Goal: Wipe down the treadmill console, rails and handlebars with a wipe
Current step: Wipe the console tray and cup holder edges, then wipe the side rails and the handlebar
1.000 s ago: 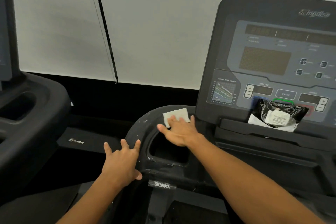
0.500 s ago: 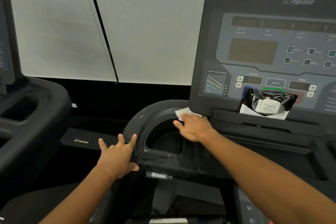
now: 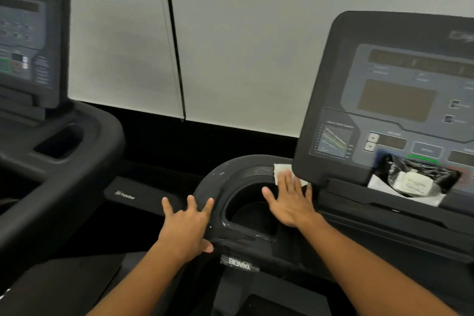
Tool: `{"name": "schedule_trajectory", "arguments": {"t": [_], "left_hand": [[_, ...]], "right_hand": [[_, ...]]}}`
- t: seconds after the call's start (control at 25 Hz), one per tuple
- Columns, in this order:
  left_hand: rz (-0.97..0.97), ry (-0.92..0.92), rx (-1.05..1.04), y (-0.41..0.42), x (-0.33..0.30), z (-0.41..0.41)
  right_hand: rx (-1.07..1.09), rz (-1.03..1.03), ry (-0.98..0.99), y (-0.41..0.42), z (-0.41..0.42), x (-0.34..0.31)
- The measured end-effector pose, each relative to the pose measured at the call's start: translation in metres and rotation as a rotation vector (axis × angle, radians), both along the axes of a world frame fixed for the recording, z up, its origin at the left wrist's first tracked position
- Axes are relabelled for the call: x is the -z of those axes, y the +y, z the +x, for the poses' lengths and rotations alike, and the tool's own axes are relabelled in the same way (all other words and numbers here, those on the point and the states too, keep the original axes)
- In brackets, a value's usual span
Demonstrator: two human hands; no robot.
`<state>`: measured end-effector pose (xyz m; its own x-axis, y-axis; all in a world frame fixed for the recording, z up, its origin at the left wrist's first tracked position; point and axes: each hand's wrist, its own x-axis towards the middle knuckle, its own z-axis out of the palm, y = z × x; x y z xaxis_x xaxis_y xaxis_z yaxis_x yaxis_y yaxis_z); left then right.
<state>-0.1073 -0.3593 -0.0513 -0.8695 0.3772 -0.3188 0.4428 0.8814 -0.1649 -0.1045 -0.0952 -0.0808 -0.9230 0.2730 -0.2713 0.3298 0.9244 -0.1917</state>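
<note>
White and thin, a small paper wipe (image 3: 281, 171) lies flat on the black plastic rim of a round cup holder (image 3: 250, 209), at the rim's far right side, just below the lower left corner of the upright black treadmill console (image 3: 384, 100). The person's right hand (image 3: 289, 200) presses on the wipe with fingers spread and flat, covering most of it; only its far edge and a small corner show. The wipe's long axis cannot be told, but the visible strip runs left to right along the rim. The left hand (image 3: 186, 223) rests open, fingers splayed, on the cup holder's left outer edge, holding nothing and seemingly bracing. A black plastic packet (image 3: 410, 179) with a white label sits on the console ledge, well right of the cup holder. The step in hand appears to be wiping the cup holder surround. The next move likely calls for keeping flat pressure while sliding the wipe around the rim or up onto the console face.
</note>
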Motion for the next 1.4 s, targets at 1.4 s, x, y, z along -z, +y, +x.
{"name": "schedule_trajectory", "arguments": {"t": [1.4], "left_hand": [[0.613,-0.199,-0.537,-0.098,0.019,0.105]], "right_hand": [[-0.889,-0.271,0.112,-0.173,0.036,0.006]]}}
